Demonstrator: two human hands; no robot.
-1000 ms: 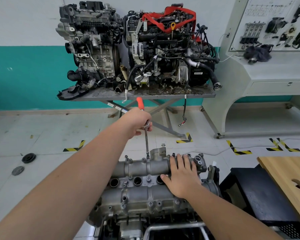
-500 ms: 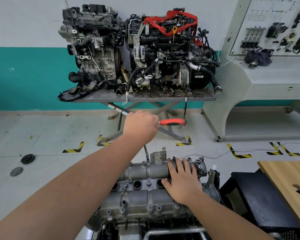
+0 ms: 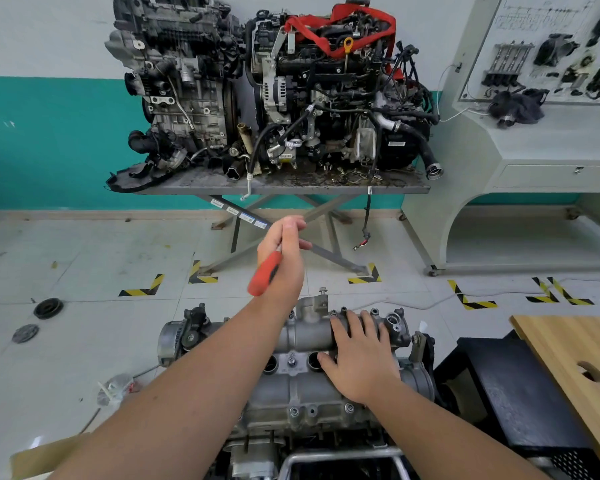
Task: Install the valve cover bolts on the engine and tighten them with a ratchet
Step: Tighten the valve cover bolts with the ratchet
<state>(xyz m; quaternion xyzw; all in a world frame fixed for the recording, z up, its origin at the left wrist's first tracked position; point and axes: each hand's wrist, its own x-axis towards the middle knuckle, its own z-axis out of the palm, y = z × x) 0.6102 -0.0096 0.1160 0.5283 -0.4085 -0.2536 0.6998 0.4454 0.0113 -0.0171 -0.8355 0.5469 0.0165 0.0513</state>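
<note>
Bright, even indoor light with soft, faint shadows; wide-angle lens bends the edges; slight blur, no harsh glare.

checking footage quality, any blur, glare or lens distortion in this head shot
Head view: the left hand and the ratchet it grips show slight motion blur; the right hand on the valve cover is sharp. Wide-angle bending curves the floor and wall lines toward the edges. Lighting is soft and even, with no harsh glare.
</note>
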